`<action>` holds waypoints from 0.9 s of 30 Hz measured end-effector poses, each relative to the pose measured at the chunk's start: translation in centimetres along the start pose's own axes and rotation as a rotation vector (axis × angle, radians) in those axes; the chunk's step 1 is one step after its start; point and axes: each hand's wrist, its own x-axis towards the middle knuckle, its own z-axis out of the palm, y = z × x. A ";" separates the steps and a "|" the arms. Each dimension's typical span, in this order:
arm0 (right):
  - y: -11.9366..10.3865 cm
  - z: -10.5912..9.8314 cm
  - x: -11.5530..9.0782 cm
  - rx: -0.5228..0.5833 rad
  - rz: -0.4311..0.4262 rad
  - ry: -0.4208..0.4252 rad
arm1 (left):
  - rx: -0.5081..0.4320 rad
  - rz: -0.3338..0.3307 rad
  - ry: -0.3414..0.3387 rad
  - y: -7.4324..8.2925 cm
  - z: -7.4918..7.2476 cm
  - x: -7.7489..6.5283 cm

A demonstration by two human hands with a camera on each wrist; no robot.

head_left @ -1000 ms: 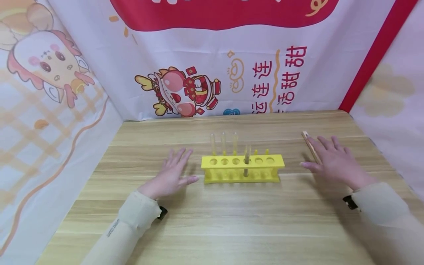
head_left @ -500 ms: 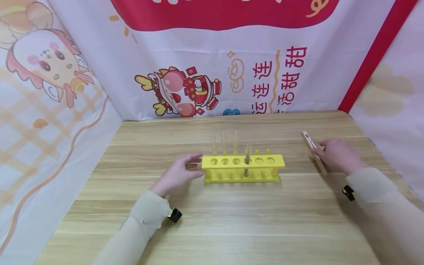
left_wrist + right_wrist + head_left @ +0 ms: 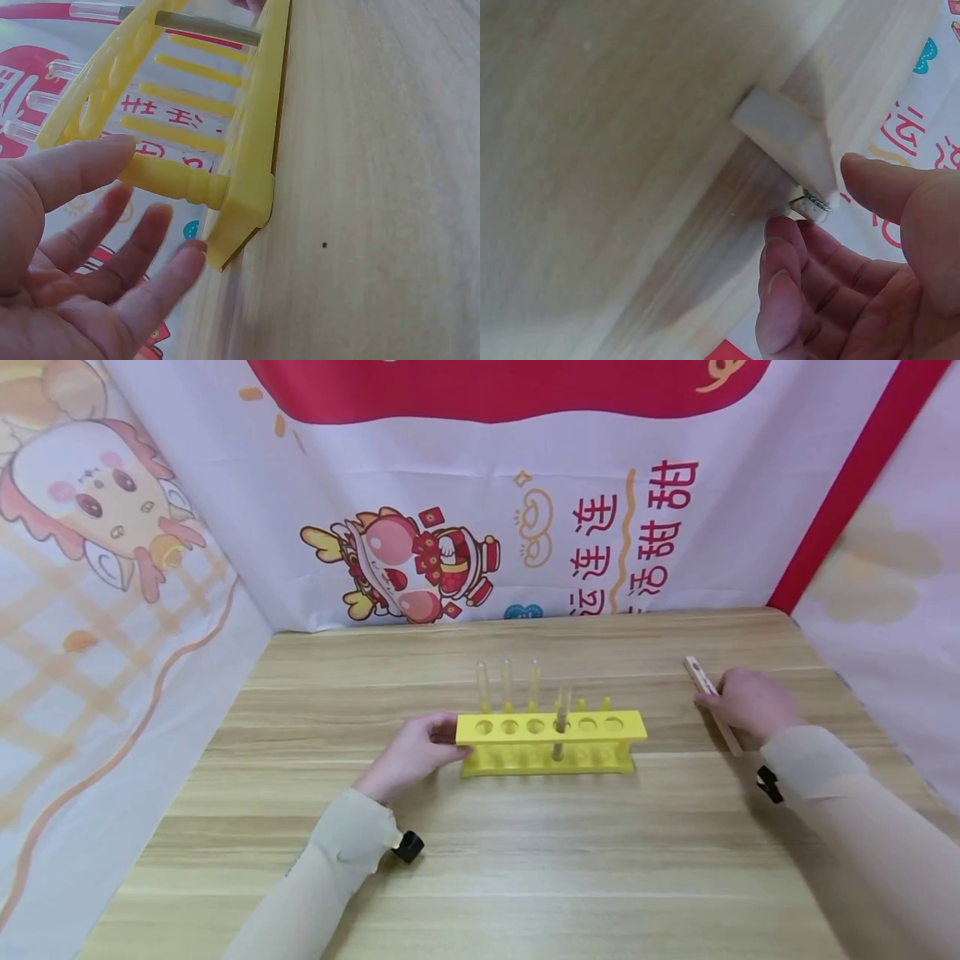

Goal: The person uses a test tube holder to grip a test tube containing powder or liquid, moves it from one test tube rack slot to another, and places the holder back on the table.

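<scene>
A yellow test tube rack [image 3: 525, 728] stands on the table. Three clear test tubes [image 3: 507, 683] sit upside down on its back pegs. Another test tube [image 3: 560, 714], with greyish contents, stands in a front hole. My left hand [image 3: 411, 750] is at the rack's left end, thumb in front and fingers behind. In the left wrist view the thumb overlaps the end post [image 3: 169, 178], with the other fingers loosely spread beside it. On the right, my right hand [image 3: 753, 700] is over a wooden test tube clamp [image 3: 700, 675]. Thumb and curved fingers lie either side of it, near its metal spring [image 3: 810, 206].
The wood-grain table [image 3: 510, 868] extends in front of the rack. Behind it hangs a printed cloth [image 3: 450, 460] reaching the table's back edge. More cloth hangs at the left [image 3: 150, 635] and right sides. Black wrist cameras show under both sleeves.
My left hand has moved right to the rack's end. My right hand has drawn its spread fingers in around the wooden clamp. Rack and tubes stay where they were.
</scene>
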 end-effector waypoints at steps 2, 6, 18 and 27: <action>0.1 0.0 0.0 -0.004 -0.011 0.007 | 0.007 0.013 0.000 0.1 0.1 0.1; 0.3 0.2 0.1 -0.021 -0.023 0.024 | 0.004 0.025 0.003 0.1 0.6 0.2; 0.1 -2.5 -1.2 0.090 -0.055 0.106 | -0.009 -0.027 0.033 -0.2 1.5 0.0; -4.8 -4.0 -5.4 0.204 -0.140 0.286 | 0.025 -0.012 0.027 -0.2 1.4 0.1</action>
